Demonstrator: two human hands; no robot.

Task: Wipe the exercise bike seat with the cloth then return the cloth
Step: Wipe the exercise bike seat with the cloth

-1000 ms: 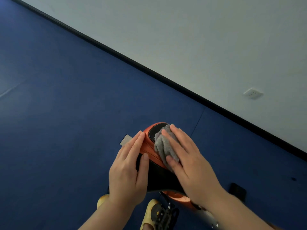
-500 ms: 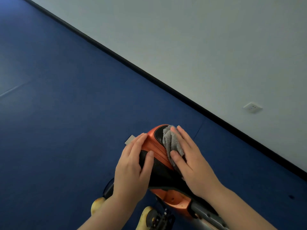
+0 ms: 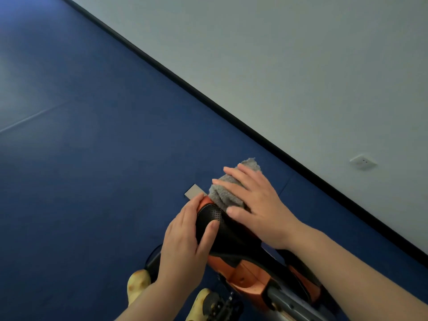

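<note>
The exercise bike seat point(image 3: 228, 232) is black with orange trim and sits low in the middle of the view, its far end pointing toward the wall. My right hand point(image 3: 257, 205) lies flat on the grey cloth point(image 3: 225, 192), pressing it onto the seat's far end; a corner of the cloth sticks out past my fingertips. My left hand point(image 3: 185, 242) grips the seat's left side, thumb on the black perforated top, fingers wrapped over the orange edge.
Blue floor point(image 3: 92, 170) spreads to the left and far side. A pale wall point(image 3: 301, 77) with a black skirting runs diagonally, with a socket point(image 3: 362, 162) on it. The bike's orange frame point(image 3: 250, 279) and a pedal point(image 3: 220, 306) lie below, beside yellow shoes point(image 3: 137, 283).
My right hand has slid the cloth forward along the seat to its far tip, uncovering more of the black top. My left hand has kept its grip on the seat's side.
</note>
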